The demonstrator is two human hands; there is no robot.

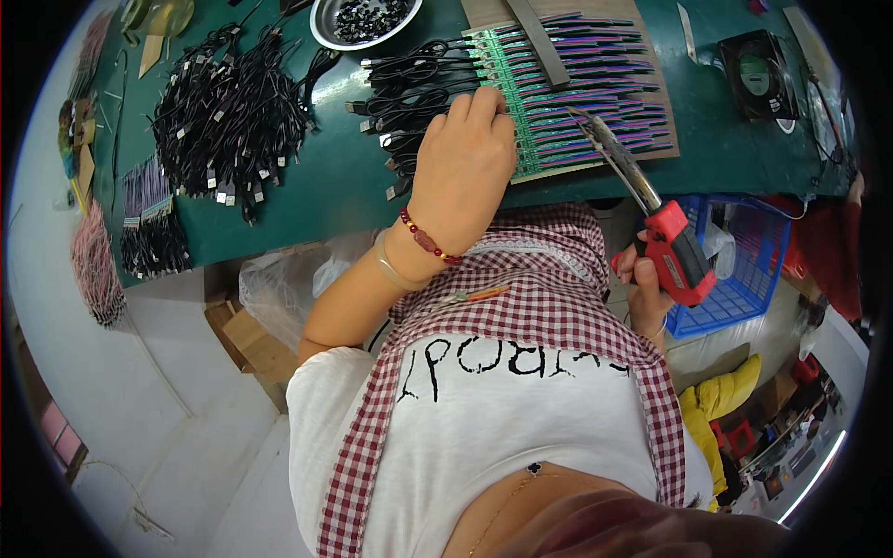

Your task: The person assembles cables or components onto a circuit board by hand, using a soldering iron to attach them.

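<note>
My left hand point(468, 160) is closed, its fingers curled down at the left edge of a row of small green circuit boards point(528, 139). What its fingertips grip is hidden beneath them. Black USB cables point(419, 70) run off the boards to the left, and thin multicoloured wires point(605, 74) fan out to the right. In my right hand point(644, 284) is a red and black soldering gun point(677, 251), held by its handle. Its long metal barrel slants up and left, with the tip over the coloured wires, right of the boards.
A grey bar point(538, 42) lies across the boards on a brown cardboard sheet point(662, 56). Left stand a heap of black USB cables point(228, 121) and a metal bowl point(320, 33) of small black parts. A black fan point(758, 74) sits right; a blue crate point(716, 321) stands below the table.
</note>
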